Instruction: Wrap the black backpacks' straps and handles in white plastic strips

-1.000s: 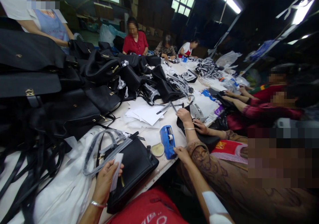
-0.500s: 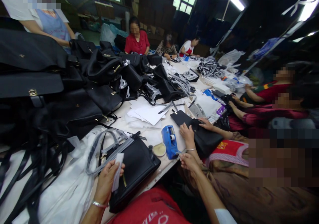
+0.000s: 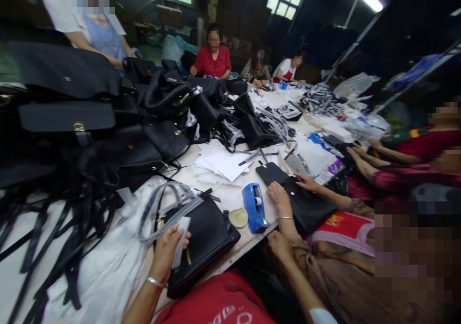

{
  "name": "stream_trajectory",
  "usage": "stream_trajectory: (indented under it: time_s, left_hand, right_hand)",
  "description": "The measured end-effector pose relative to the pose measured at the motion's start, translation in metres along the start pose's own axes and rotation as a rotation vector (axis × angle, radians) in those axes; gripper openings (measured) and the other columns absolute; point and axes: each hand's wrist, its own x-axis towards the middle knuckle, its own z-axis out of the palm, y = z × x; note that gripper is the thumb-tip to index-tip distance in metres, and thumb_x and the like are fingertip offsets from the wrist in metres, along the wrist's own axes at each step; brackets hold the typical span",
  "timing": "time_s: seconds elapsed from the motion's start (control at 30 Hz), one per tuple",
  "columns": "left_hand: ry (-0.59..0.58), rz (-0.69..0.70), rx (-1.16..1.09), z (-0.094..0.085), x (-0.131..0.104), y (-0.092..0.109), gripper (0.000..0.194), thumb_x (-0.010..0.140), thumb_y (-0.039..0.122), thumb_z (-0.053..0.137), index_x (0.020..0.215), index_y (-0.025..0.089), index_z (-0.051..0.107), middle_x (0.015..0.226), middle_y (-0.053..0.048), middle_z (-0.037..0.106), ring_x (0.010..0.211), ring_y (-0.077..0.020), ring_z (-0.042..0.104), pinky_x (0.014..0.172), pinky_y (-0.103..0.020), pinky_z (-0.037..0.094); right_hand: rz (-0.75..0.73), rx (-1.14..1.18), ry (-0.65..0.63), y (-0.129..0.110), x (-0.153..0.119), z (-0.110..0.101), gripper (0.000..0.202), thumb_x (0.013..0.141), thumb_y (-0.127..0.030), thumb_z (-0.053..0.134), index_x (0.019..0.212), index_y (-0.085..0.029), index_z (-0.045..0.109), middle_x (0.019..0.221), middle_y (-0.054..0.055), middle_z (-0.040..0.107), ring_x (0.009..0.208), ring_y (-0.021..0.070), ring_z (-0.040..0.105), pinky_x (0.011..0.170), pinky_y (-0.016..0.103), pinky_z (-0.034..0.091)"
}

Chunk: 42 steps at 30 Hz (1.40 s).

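My left hand (image 3: 168,251) pinches a flat white strip (image 3: 182,241), its material unclear, above a black handbag (image 3: 207,235) lying on the table edge in front of me. Grey plastic-wrapped straps (image 3: 154,214) loop over the bag's left side. At the table edge, just below the front end of a blue tape dispenser (image 3: 254,208), my right hand (image 3: 281,248) is closed; whatever its fingers hold is hidden. A round open tin (image 3: 238,217) of yellowish stuff stands between bag and dispenser.
Black handbags (image 3: 122,155) pile up at left, with loose black straps and white cloth (image 3: 104,261) before them. White paper sheets (image 3: 225,163) lie mid-table. Close at right, a co-worker's hands rest on another black bag (image 3: 306,204). More people sit around the table.
My right hand has drawn slightly down and away from the dispenser's front end, its fingers more curled. The left hand keeps the white strip. The whole view has shifted a little.
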Motion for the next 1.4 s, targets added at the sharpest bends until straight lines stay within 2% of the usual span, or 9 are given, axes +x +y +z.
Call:
stream_trajectory:
  time_s: [0.17, 0.3, 0.43, 0.53, 0.67, 0.97, 1.17, 1.27, 1.4]
  left_hand:
    - [-0.043, 0.032, -0.032, -0.001, 0.0, 0.002, 0.04, 0.07, 0.047, 0.064, 0.091, 0.014, 0.055, 0.072, -0.004, 0.066, 0.055, -0.0123, 0.058, 0.053, -0.024, 0.046]
    - [-0.045, 0.071, -0.037, 0.001, 0.003, -0.001, 0.037, 0.073, 0.046, 0.063, 0.09, 0.014, 0.053, 0.071, -0.005, 0.065, 0.054, -0.0113, 0.057, 0.051, -0.023, 0.043]
    - [-0.065, 0.1, -0.016, 0.002, 0.002, -0.005, 0.038, 0.073, 0.046, 0.063, 0.091, 0.014, 0.053, 0.071, -0.004, 0.065, 0.053, -0.0107, 0.056, 0.051, -0.022, 0.041]
    - [-0.07, 0.146, -0.003, 0.001, 0.001, -0.005, 0.037, 0.075, 0.046, 0.062, 0.091, 0.015, 0.053, 0.069, -0.003, 0.064, 0.051, -0.0103, 0.056, 0.051, -0.022, 0.04]
    - [-0.067, 0.188, -0.001, 0.001, 0.0, -0.005, 0.032, 0.078, 0.044, 0.06, 0.09, 0.015, 0.053, 0.068, -0.003, 0.063, 0.051, -0.0095, 0.055, 0.05, -0.021, 0.039]
    - [-0.108, 0.16, -0.074, -0.006, 0.001, 0.002, 0.029, 0.08, 0.044, 0.059, 0.086, 0.016, 0.052, 0.067, -0.001, 0.062, 0.052, -0.0084, 0.052, 0.051, -0.02, 0.038]
    - [-0.204, 0.097, -0.199, -0.015, -0.001, 0.012, 0.026, 0.082, 0.038, 0.058, 0.092, 0.014, 0.055, 0.07, -0.001, 0.061, 0.051, -0.0059, 0.049, 0.05, -0.018, 0.035]
    - [-0.304, 0.004, -0.36, -0.019, 0.002, 0.016, 0.025, 0.083, 0.035, 0.058, 0.094, 0.013, 0.056, 0.07, -0.002, 0.058, 0.049, -0.005, 0.046, 0.048, -0.018, 0.032]
    - [-0.447, -0.142, -0.616, -0.022, 0.01, 0.013, 0.026, 0.082, 0.031, 0.058, 0.098, 0.01, 0.056, 0.065, 0.0, 0.051, 0.048, -0.0035, 0.041, 0.046, -0.017, 0.029]
  right_hand:
    - [-0.19, -0.116, -0.016, -0.023, -0.008, 0.004, 0.02, 0.081, -0.039, 0.046, 0.075, -0.026, 0.059, 0.066, 0.004, 0.062, 0.065, 0.0229, 0.06, 0.06, 0.031, 0.045]
    - [-0.429, 0.103, -0.233, -0.103, -0.027, 0.027, 0.028, 0.086, -0.043, 0.043, 0.1, -0.025, 0.059, 0.083, 0.005, 0.066, 0.072, 0.0198, 0.061, 0.066, 0.029, 0.047]
    - [-0.704, 0.188, -0.503, -0.187, -0.054, 0.068, 0.022, 0.089, -0.034, 0.043, 0.097, -0.022, 0.06, 0.079, 0.001, 0.063, 0.065, 0.0144, 0.058, 0.063, 0.024, 0.045]
    - [-0.871, 0.145, -0.549, -0.218, -0.06, 0.097, 0.021, 0.089, -0.027, 0.043, 0.091, -0.022, 0.063, 0.076, -0.001, 0.061, 0.064, 0.0126, 0.056, 0.063, 0.022, 0.043]
    - [-0.993, 0.019, -0.504, -0.227, -0.051, 0.116, 0.019, 0.088, -0.024, 0.045, 0.088, -0.022, 0.064, 0.083, 0.0, 0.064, 0.073, 0.0142, 0.058, 0.069, 0.023, 0.042]
    - [-1.065, -0.096, -0.543, -0.239, -0.038, 0.121, 0.01, 0.087, -0.022, 0.05, 0.089, -0.023, 0.059, 0.087, 0.001, 0.065, 0.081, 0.0159, 0.059, 0.072, 0.024, 0.041]
    - [-0.728, 0.225, -0.721, -0.23, -0.024, 0.14, 0.036, 0.081, -0.027, 0.058, 0.112, -0.022, 0.043, 0.062, -0.007, 0.057, 0.051, 0.0119, 0.052, 0.051, 0.022, 0.041]
    - [-0.572, 0.421, -0.852, -0.223, -0.024, 0.154, 0.029, 0.082, -0.035, 0.057, 0.105, -0.022, 0.045, 0.06, -0.007, 0.056, 0.046, 0.0102, 0.05, 0.046, 0.02, 0.039]
    - [-0.481, 0.57, -0.89, -0.219, -0.027, 0.171, 0.026, 0.081, -0.042, 0.057, 0.091, -0.019, 0.051, 0.057, -0.007, 0.053, 0.046, 0.0085, 0.047, 0.048, 0.02, 0.04]
